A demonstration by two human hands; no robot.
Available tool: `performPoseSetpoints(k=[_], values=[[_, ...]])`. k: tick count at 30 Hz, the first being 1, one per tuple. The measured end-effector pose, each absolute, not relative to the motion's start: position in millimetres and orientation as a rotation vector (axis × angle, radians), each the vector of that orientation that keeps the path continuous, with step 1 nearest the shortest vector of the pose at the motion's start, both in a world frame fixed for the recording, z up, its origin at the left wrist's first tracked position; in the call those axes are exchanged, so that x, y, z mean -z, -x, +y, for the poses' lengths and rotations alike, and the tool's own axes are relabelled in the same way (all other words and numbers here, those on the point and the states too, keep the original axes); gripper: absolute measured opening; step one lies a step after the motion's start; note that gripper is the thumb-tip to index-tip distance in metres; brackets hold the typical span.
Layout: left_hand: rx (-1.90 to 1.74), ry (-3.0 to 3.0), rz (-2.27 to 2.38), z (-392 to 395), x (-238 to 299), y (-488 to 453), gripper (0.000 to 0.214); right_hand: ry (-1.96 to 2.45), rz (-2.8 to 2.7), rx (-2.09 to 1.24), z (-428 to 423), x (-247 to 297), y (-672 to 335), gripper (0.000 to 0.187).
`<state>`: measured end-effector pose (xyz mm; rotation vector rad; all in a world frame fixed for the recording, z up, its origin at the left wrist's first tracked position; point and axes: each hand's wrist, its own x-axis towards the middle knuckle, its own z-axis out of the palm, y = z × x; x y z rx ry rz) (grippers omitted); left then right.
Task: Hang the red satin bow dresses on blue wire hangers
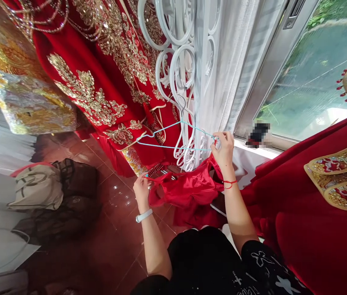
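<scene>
A thin light-blue wire hanger (173, 135) hangs by its hook from a white scrolled metal rack (179, 61). My right hand (223, 149) is closed at the hanger's right end, pinching a strap of a shiny red satin garment (188, 186) against it. My left hand (142, 189) is closed on the garment's left edge, lower down and apart from the hanger. The satin sags between the two hands. A white band sits on my left wrist, a red string on my right.
Red gowns with gold embroidery (99, 82) hang at the left and behind the rack. More red fabric (315, 213) fills the right. A window (315, 73) with a sill lies beyond. Bags (47, 188) sit on the red tiled floor at the left.
</scene>
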<state>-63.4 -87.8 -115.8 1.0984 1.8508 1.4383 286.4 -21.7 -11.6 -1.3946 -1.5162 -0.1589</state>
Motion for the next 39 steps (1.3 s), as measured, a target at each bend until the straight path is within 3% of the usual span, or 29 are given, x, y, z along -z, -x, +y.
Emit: performPoseSetpoints(k=[2, 8, 14, 22, 29, 35, 39], values=[[-1.542, -1.007, 1.706, -84.0, 112.3, 58.1, 0.037, 1.390, -1.543, 0.201, -17.8, 9.1, -292.3, 0.032], [-1.650, -0.939, 1.460, -77.6, 102.2, 53.7, 0.090, 1.350, -1.603, 0.199, -12.3, 2.2, -307.1, 0.033], [-1.763, -1.004, 1.392, -66.2, 64.1, 68.6, 0.113, 1.325, -1.664, 0.197, -7.2, -3.6, -319.5, 0.035], [-1.780, -1.088, 1.302, -38.9, -15.3, 65.6, 0.106, 1.239, -1.735, 0.153, -0.2, -14.5, -334.1, 0.037], [-1.458, -1.348, 1.265, -22.1, -41.6, 24.1, 0.103, 1.169, -1.756, 0.153, 3.2, -8.6, -333.3, 0.037], [-1.399, -1.722, 1.700, -49.3, -39.5, 20.7, 0.070, 1.279, -1.728, 0.229, 5.9, -6.7, -333.9, 0.032], [-1.357, -1.955, 1.784, -93.5, 1.1, 29.6, 0.042, 1.352, -1.493, 0.327, 2.9, -4.2, -322.2, 0.032]])
